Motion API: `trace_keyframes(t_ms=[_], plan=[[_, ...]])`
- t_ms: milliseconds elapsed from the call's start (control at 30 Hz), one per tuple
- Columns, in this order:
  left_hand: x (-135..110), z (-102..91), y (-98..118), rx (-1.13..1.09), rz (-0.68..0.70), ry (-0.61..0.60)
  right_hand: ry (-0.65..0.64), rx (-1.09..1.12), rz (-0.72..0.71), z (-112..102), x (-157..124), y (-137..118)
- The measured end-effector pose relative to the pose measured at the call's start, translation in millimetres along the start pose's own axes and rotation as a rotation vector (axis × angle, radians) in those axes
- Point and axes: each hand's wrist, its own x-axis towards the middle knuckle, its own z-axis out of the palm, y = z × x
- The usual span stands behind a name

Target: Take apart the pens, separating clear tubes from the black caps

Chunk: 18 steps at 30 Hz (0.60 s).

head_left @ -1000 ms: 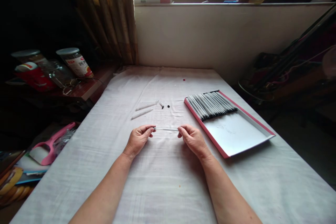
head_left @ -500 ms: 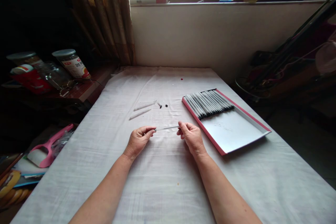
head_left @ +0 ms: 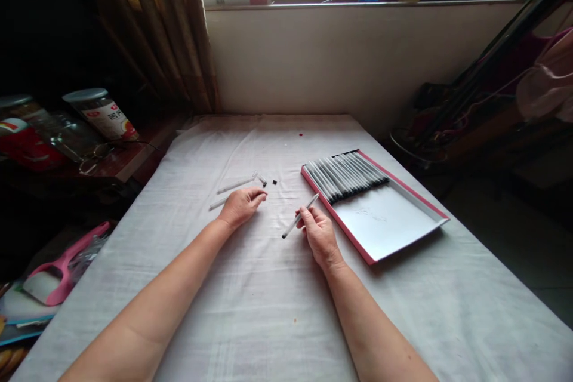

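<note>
My right hand (head_left: 317,233) is closed on a thin clear pen (head_left: 299,225) that slants up to the right, dark tip low at the left, just above the white cloth. My left hand (head_left: 242,204) lies on the cloth farther left with fingers loosely stretched and nothing in them. It rests over one end of a clear pen barrel (head_left: 215,205). Just beyond its fingertips lie another clear barrel (head_left: 236,184) and two small black pieces (head_left: 263,181). A pink-edged white tray (head_left: 389,224) to the right holds a row of several pens (head_left: 344,175).
The white cloth covers the table (head_left: 268,310), which ends at a wall under a window. Jars (head_left: 101,112) stand on a low shelf at the left, with a curtain (head_left: 152,30) behind. A pink-handled tool (head_left: 58,277) lies below the table's left edge.
My left hand let go of the pen and moved up and left toward the loose parts. My right hand kept the pen and tilted it. The view shifted right.
</note>
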Motion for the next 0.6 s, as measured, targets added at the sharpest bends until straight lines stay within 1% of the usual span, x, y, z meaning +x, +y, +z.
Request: trace_keyframes(t_ms=[67,133,233,333,400,467,533,600], plan=[[25,-4.5,-6,0.096,0.008,0.064,-0.025,-0.011,0.006,0,0,2],[44,-5.9,-10,0.171,0.038,0.086,-0.053,-0.015,-0.005,3,-1,4],[63,-4.9,-11,0.232,0.11,0.044,-0.066,-0.046,-0.049,6,-4,7],[74,-6.2,-11,0.25,0.162,-0.011,-0.067,-0.116,-0.057,7,-4,8],[77,-9.7,-11,0.248,0.172,-0.014,-0.061,-0.165,-0.065,6,-4,9],[75,-13.7,-12,0.231,0.166,0.011,-0.047,-0.215,-0.094,6,-3,9],[64,-15.8,-11,0.201,0.142,0.049,-0.046,-0.263,-0.137,6,-5,9],[44,-14.1,-7,0.148,0.101,0.083,-0.069,-0.304,-0.179,7,-8,9]])
